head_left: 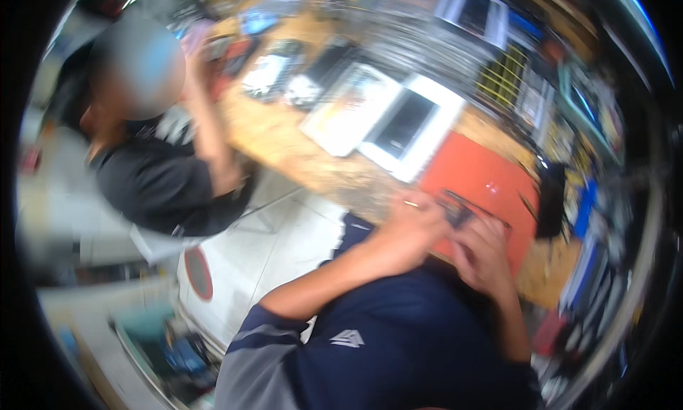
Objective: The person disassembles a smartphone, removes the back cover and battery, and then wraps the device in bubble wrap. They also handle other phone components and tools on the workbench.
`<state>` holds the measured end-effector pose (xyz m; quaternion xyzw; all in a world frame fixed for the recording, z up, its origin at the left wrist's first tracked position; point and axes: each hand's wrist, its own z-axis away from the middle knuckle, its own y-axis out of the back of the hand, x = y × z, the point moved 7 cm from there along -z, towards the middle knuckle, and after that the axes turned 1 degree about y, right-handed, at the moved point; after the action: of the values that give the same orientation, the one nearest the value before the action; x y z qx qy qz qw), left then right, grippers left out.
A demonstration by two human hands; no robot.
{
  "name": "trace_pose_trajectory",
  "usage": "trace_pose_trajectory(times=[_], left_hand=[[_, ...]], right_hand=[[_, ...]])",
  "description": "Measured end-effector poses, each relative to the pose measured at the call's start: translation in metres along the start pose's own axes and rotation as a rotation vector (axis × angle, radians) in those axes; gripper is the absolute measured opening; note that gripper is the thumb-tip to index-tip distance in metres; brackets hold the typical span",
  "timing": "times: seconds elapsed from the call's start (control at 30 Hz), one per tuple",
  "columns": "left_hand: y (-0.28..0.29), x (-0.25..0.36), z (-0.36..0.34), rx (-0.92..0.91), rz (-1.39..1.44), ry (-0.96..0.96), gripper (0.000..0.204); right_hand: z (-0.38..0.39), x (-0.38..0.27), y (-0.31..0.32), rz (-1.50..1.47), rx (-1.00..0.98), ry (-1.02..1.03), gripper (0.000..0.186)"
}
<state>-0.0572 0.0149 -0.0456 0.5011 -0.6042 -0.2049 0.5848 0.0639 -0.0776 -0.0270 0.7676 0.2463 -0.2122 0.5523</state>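
My left hand (420,223), with a ring on one finger, is closed at the near edge of an orange mat (478,169). Fingertips of both hands meet around a small dark flat piece (456,213), blurred and partly covered, so its kind does not show. My right hand (485,250) is closed on it from the right, fingers bent. Just beyond the hands, a thin dark strip lies across the mat. Left of the mat, a white tablet-like panel (432,129) with a dark rectangle on it rests on the wooden bench (267,136).
A light panel (352,107) and several dark devices lie farther left. Stacked flat parts and a yellow rack (502,72) stand at the back. A black object (550,196) borders the mat's right side. At left, a person in a black shirt (160,186) works at the bench.
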Motion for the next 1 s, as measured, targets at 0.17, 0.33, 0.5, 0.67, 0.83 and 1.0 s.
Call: trace_pose_trajectory(times=[0.17, 0.33, 0.5, 0.67, 0.83, 1.0], left_hand=[[-0.004, 0.001, -0.001, 0.242, 0.131, -0.084, 0.008], [-0.015, 0.002, 0.000, 0.350, 0.083, -0.072, 0.014], [-0.024, 0.002, 0.006, 0.389, 0.063, -0.035, 0.010], [-0.026, 0.002, 0.008, 0.425, 0.040, -0.023, 0.011], [-0.031, -0.001, 0.004, 0.425, 0.080, -0.027, 0.009], [-0.032, -0.002, 0.003, 0.452, 0.087, -0.023, 0.005]], right_hand=[[-0.001, 0.001, -0.003, 0.007, -0.027, -0.015, 0.015], [0.004, 0.012, -0.005, -0.009, -0.014, 0.005, 0.014], [0.009, 0.019, -0.008, -0.024, -0.049, 0.023, 0.011], [0.011, 0.023, -0.009, -0.069, -0.020, -0.075, 0.011], [0.010, 0.025, -0.010, -0.026, -0.050, -0.016, 0.010], [0.010, 0.031, -0.009, -0.047, -0.098, -0.071, 0.008]])
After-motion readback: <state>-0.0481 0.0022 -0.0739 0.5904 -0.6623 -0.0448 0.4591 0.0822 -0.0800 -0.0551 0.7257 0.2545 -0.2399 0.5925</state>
